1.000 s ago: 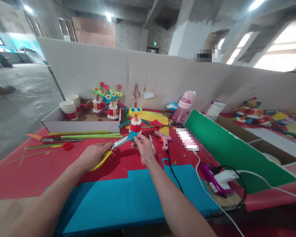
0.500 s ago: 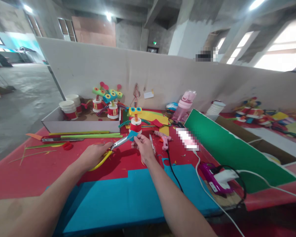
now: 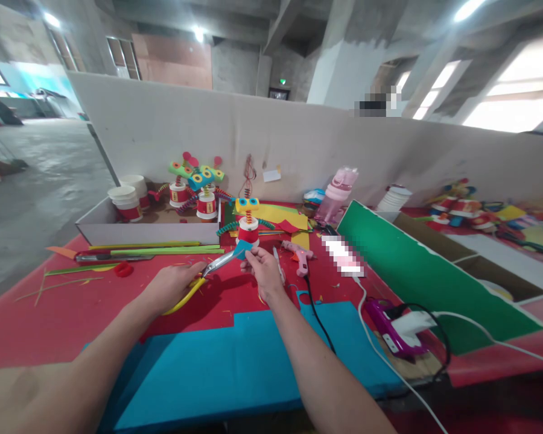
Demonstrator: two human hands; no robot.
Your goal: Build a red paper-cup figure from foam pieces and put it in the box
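Yellow-handled scissors (image 3: 219,263) are gripped in my left hand (image 3: 175,288), their blades pointing right and slightly up. At the blade tips is a small piece of blue paper (image 3: 242,248), pinched between the fingers of my right hand (image 3: 265,271). Just beyond the blue piece stands a paper-cup figure (image 3: 248,228) with a yellow head, blue eyes and green coiled arms. A large blue sheet (image 3: 199,367) lies along the near side of the table, under my forearms.
A pink glue gun (image 3: 302,256) and a white pen-like tool (image 3: 278,263) lie right of my right hand. A purple power strip (image 3: 396,330) with cables sits farther right, near a green panel (image 3: 416,277). At the back left, a shallow box (image 3: 149,234) holds cups and several finished figures.
Both hands, the scissors and the blue paper keep almost the same place. The whole view has shifted very slightly.
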